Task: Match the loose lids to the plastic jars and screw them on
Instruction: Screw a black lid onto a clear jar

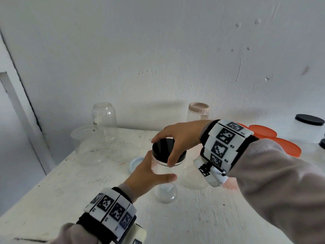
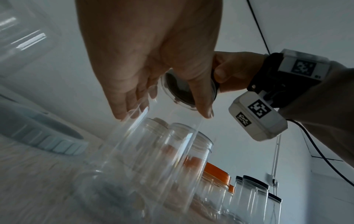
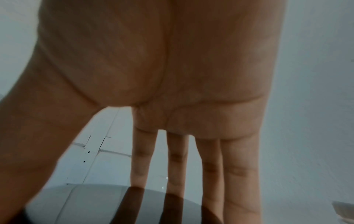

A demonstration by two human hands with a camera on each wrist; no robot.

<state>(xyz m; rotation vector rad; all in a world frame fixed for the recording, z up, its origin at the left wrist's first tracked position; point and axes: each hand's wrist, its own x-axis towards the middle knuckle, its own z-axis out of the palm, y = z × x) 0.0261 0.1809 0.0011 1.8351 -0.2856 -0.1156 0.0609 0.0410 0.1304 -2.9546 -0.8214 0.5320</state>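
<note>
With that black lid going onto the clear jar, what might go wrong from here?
1. The right hand grips the black lid from the top; if it sits tilted, the threads may cross and jam.
2. The left hand holds the clear jar only from one side, so twisting might spin or tip it.
3. Another open jar stands right beside it; the right wrist could knock it over.

Dim, soft daylight; wrist views blurred.

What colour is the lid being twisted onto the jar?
Black: the round black lid shows best in the head view.
</note>
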